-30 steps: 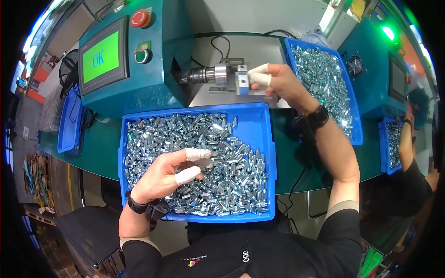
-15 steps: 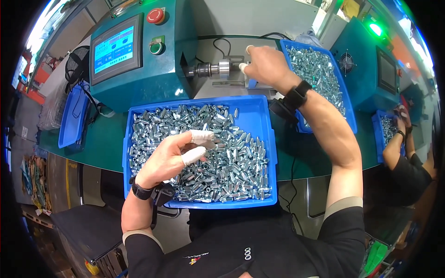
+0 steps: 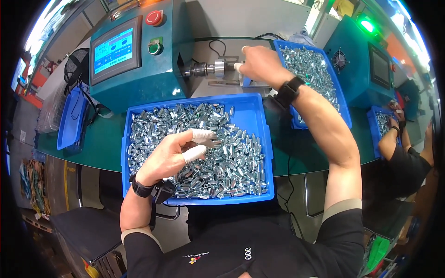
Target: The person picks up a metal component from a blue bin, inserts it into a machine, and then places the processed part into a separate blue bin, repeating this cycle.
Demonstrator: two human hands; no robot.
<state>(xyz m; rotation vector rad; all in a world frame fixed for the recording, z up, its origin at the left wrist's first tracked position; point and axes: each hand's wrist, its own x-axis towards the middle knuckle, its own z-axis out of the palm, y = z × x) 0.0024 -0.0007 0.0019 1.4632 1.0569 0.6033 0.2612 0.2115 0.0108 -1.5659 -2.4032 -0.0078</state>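
Left hand (image 3: 174,155) pinching one small silver metal fitting (image 3: 214,141) over the near blue plastic bin (image 3: 259,116), ready; right hand (image 3: 259,65), grip closed, seating another at the far grey metal chuck (image 3: 211,69).

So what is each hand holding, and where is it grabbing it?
The left hand pinches a small shiny metal piece at its fingertips, above the blue plastic bin. Whether the right hand, at the machine's metal spindle, holds anything cannot be told.

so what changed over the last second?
The right hand slid left from the small blue fixture block to the machine's chuck, fingertips now at its end. The left hand stayed over the front bin of metal parts, taped fingers pinched; whether it holds a part cannot be told. The screen went from green to blue. Both bins stayed put.
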